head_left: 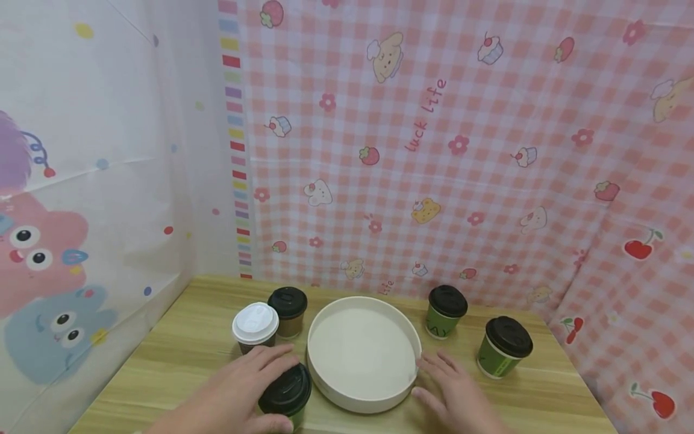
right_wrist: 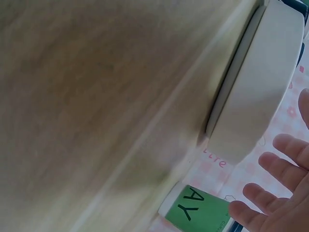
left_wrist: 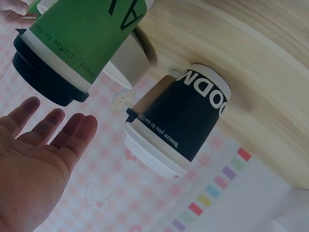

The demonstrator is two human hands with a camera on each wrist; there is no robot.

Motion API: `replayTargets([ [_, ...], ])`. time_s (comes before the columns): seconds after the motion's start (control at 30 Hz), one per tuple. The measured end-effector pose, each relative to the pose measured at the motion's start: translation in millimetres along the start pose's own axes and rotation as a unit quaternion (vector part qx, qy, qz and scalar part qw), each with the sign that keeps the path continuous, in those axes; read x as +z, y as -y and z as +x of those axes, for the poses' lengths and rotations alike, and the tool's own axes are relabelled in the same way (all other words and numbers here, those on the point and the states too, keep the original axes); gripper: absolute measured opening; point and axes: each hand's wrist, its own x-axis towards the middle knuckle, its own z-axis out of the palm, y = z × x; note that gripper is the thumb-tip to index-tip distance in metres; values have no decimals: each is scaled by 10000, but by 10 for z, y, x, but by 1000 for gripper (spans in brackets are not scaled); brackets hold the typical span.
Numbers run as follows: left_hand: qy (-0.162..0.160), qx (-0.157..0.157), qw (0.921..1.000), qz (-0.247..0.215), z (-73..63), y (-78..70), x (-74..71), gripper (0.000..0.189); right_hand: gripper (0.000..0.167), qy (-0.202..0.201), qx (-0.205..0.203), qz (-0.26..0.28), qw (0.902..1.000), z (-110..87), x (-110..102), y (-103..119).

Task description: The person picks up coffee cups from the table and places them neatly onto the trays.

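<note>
My left hand [head_left: 233, 389] hovers at the black lid of a green paper cup [head_left: 287, 389] at the front left. In the left wrist view its fingers [left_wrist: 72, 140] are spread and relaxed, just short of the lid of that green cup [left_wrist: 87, 41]. Beside the right rim of a round cream tray [head_left: 363, 405] is my right hand [head_left: 455, 389], fingers loosely extended and holding nothing. The right wrist view has those fingers [right_wrist: 285, 166] apart from the side wall of the tray [right_wrist: 260, 87]. Nothing lies in the tray.
Behind my left hand stand a dark cup with a white lid [head_left: 256, 322] and a brown cup with a black lid [head_left: 289, 307]. Two green cups with black lids, one farther back [head_left: 444, 316] and one nearer [head_left: 501, 352], stand right of the tray. Patterned cloth [head_left: 390, 181] hangs behind the wooden table.
</note>
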Motion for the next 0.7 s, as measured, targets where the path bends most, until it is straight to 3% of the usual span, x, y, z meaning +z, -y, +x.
replayTargets([
  [0.2,194,-137,9997,-100,19,-23,43,87,49,59,-54,-5,10000,-14,50,24],
  [0.53,152,-204,9997,-56,25,-19,125,83,52,167,-50,-17,9998,-48,100,6],
  [0.7,470,-327,9979,-287,39,-25,125,84,49,56,-131,-95,9999,-68,113,7],
])
